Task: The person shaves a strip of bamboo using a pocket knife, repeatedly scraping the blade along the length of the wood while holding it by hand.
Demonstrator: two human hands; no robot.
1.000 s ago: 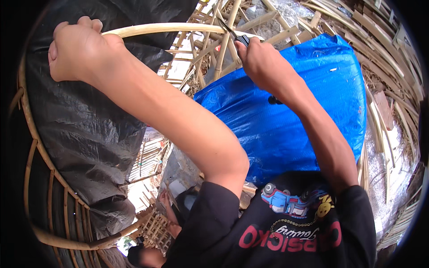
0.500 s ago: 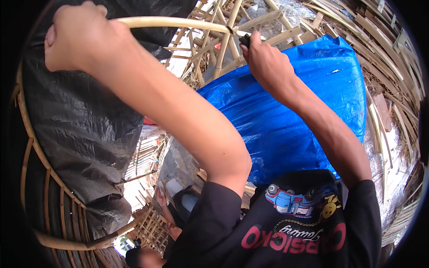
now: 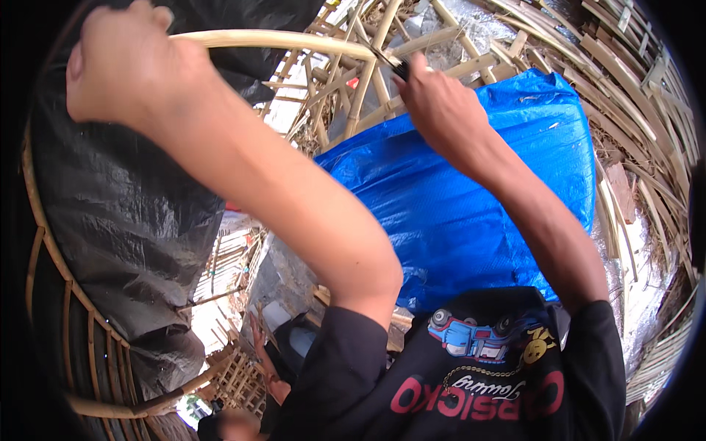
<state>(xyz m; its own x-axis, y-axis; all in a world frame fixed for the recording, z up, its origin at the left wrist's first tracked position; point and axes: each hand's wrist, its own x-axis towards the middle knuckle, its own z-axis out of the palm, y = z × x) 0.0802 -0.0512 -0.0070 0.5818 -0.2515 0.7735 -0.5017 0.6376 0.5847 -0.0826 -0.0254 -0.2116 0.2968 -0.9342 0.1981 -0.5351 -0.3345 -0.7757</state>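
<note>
My left hand (image 3: 129,62), at the upper left, is closed around one end of a long pale bamboo strip (image 3: 276,40). The strip runs rightward, slightly bowed, towards my other hand. My right hand (image 3: 445,103) is closed around the black handle of a knife (image 3: 401,70). Its thin blade points up and left and meets the strip's far end, where the two overlap. Whether the edge sits in the bamboo or just against it cannot be made out. Beneath my right forearm spreads a blue tarp (image 3: 471,220), which covers my lap.
Crossed bamboo poles (image 3: 360,103) form a frame beyond the tarp. Split bamboo strips (image 3: 625,81) lie piled at the far right. A black plastic sheet (image 3: 118,213) hangs at the left, by a curved bamboo rail (image 3: 55,242). Another person's arm (image 3: 276,386) shows at the lower left.
My left hand has shifted slightly left with the bamboo strip. In my right hand the knife has turned, so its blade now slants up and left across the strip's end.
</note>
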